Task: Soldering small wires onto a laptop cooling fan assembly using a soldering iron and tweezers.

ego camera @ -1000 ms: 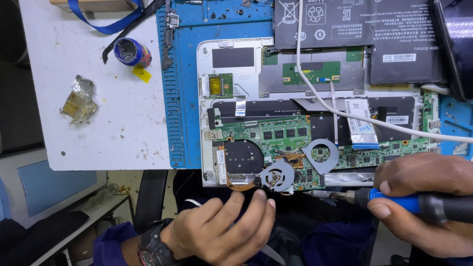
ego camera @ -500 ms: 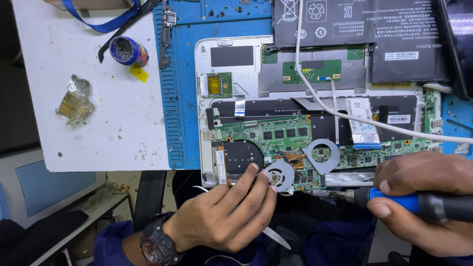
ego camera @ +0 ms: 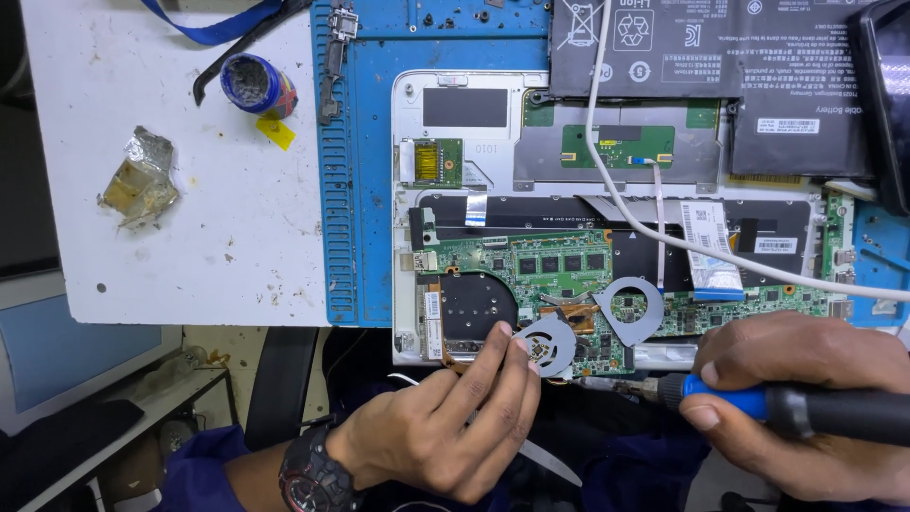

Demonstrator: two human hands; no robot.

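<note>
I see my left hand (ego camera: 445, 427) at the lower middle of the frame, fingers pinched shut around thin metal tweezers (ego camera: 545, 462) whose free end pokes out below the palm. The fingertips (ego camera: 507, 339) rest at the lower edge of the green motherboard (ego camera: 555, 270), just beside the round grey fan (ego camera: 547, 343) and the black square heat plate (ego camera: 477, 305). A dark wristwatch (ego camera: 308, 469) sits on that wrist.

My right hand (ego camera: 806, 398) is at the lower right, fingers wrapped tight around a soldering iron (ego camera: 758, 403) with a blue collar and black grip — its metal tip (ego camera: 626, 384) points left toward the fan, near the board's lower edge.

The opened laptop chassis (ego camera: 408, 190) lies on a blue work mat (ego camera: 351, 171) in the centre. A white cable (ego camera: 645, 223) runs across it from the top. At the upper left, on the white table (ego camera: 142, 265), sit a small blue pot (ego camera: 254, 85) and crumpled foil (ego camera: 140, 180).
</note>
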